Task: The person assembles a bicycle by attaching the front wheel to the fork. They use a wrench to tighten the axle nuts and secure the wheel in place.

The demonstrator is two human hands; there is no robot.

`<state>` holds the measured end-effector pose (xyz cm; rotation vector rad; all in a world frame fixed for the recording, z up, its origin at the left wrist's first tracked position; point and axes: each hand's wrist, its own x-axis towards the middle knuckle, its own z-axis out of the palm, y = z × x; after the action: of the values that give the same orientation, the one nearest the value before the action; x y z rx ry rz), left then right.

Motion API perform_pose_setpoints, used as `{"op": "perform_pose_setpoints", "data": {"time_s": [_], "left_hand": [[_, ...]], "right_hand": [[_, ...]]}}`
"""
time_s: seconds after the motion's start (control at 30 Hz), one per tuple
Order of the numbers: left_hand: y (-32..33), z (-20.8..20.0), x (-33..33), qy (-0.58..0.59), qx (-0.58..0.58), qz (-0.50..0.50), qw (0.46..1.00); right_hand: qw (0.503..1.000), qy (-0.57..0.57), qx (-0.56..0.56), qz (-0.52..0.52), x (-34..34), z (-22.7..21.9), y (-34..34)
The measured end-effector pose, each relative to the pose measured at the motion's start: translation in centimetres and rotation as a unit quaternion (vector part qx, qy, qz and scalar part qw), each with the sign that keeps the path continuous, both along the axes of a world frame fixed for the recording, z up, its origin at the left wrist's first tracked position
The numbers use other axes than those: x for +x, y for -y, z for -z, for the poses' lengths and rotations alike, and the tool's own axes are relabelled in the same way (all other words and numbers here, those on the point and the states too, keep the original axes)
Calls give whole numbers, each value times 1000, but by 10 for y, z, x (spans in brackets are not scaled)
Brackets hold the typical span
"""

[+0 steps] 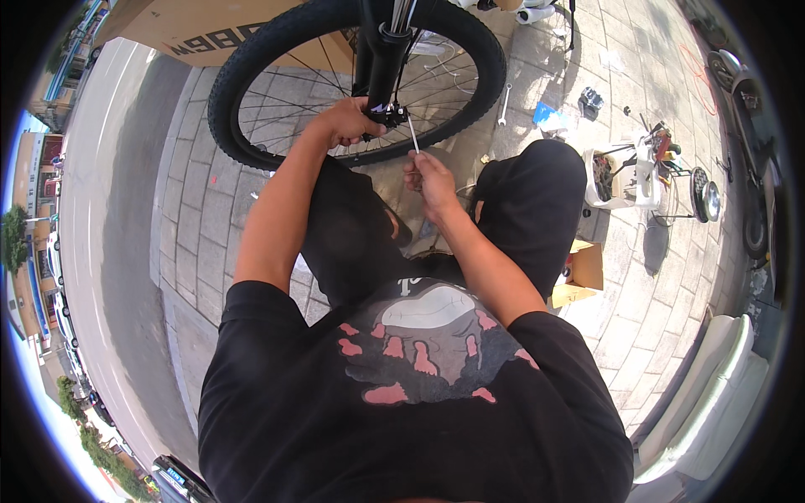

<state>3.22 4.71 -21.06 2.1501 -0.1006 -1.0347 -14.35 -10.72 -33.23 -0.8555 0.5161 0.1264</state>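
Observation:
A bicycle's front wheel (478,52) with a knobbly black tyre stands in front of me, its black fork (384,71) running down towards me. My left hand (345,122) is closed at the fork's lower end, its thumb against a small black brake caliper (392,114). From the right, my right hand (431,179) pinches a slim silver tool (412,136). The tool's far tip meets the caliper or lies very close to it; its exact kind is unclear. Part of the left fingers is hidden behind the fork.
A large cardboard box (197,42) stands behind the wheel at left. A combination wrench (505,105) lies on the paving at right, near a blue packet (549,117). Further right are a white tool bin (625,199) and a small open carton (583,277). My knees flank the work.

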Motion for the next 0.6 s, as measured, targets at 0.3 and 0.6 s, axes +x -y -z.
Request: {"op": "perform_pose_setpoints", "data": {"time_s": [0.3, 0.6], "left_hand": [[-2, 5, -4, 15, -28, -24, 999], [4, -2, -12, 13, -60, -56, 997]], "right_hand": [[996, 55, -4, 72, 61, 15, 3], [981, 115, 125, 93, 83, 37, -3]]}}
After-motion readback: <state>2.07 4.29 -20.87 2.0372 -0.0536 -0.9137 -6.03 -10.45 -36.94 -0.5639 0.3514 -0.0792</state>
